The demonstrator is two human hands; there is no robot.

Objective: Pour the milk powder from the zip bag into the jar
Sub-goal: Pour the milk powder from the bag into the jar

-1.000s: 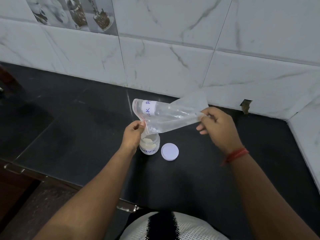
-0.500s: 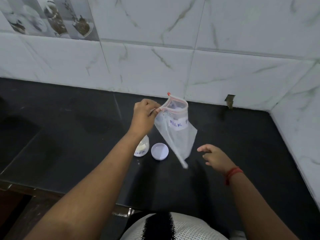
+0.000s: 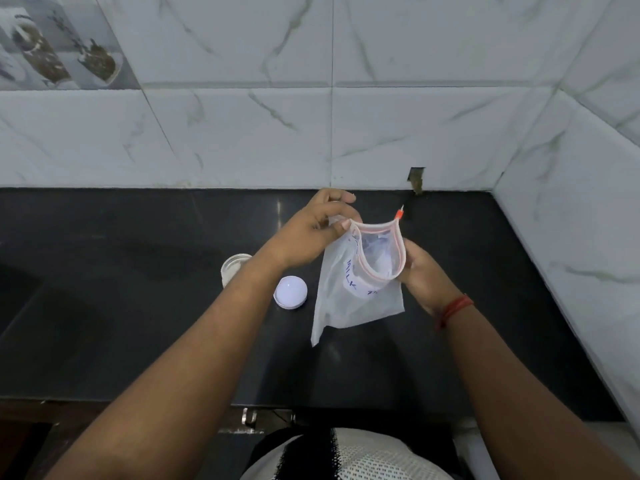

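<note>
A clear zip bag (image 3: 353, 306) with a red zip strip and a white label reading "MILK" hangs upright above the counter, its mouth open towards me. My left hand (image 3: 311, 233) pinches the mouth's left rim. My right hand (image 3: 420, 271) grips the right rim. The bag looks nearly empty. To the left, partly behind my left forearm, a small open jar (image 3: 232, 268) holding white powder stands on the black counter (image 3: 138, 306). Its white round lid (image 3: 290, 292) lies flat beside it, to the right.
White marble-pattern tiles form the back wall (image 3: 311, 133) and the side wall (image 3: 571, 237) at the right, meeting in a corner. A small notch (image 3: 416, 180) sits in the back wall's base. The counter's front edge (image 3: 207, 405) runs just above my torso.
The bag was tipped over the jar, then swung upright in my left hand alone. My right hand has now come up and taken the bag's right rim.
</note>
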